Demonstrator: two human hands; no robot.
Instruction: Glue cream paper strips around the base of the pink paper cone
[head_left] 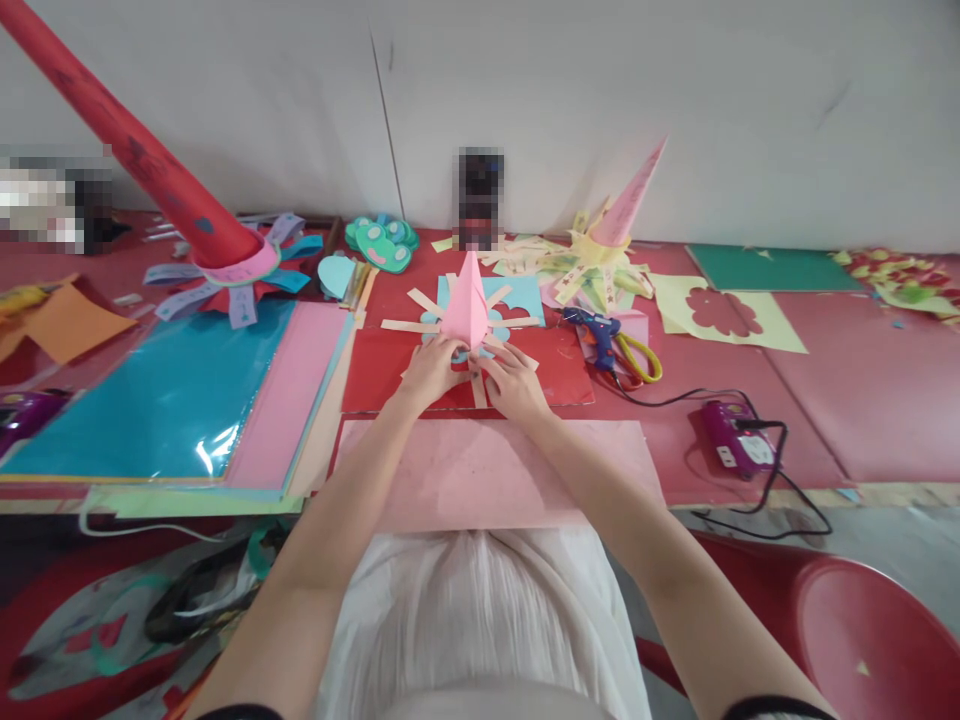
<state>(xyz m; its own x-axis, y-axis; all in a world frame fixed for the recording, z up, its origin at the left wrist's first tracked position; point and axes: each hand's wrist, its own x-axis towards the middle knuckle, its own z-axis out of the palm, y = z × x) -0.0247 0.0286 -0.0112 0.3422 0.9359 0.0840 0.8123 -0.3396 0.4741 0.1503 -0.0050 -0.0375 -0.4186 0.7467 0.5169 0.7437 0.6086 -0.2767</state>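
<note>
A pink paper cone stands upright in front of me, with pale paper strips spreading out from its base. Light blue cut paper lies beneath and behind it. My left hand has its fingers curled against the near left side of the cone's base. From the right, my right hand presses thumb and fingertips at the same base, beside a strip that points toward me. The fingertips partly cover the spot where cone and strips meet.
A blue glue gun and yellow-handled scissors lie right, near a purple power socket. Two finished cones, one red and one pink, stand behind. Coloured sheets are stacked left; a pink sheet lies nearest me.
</note>
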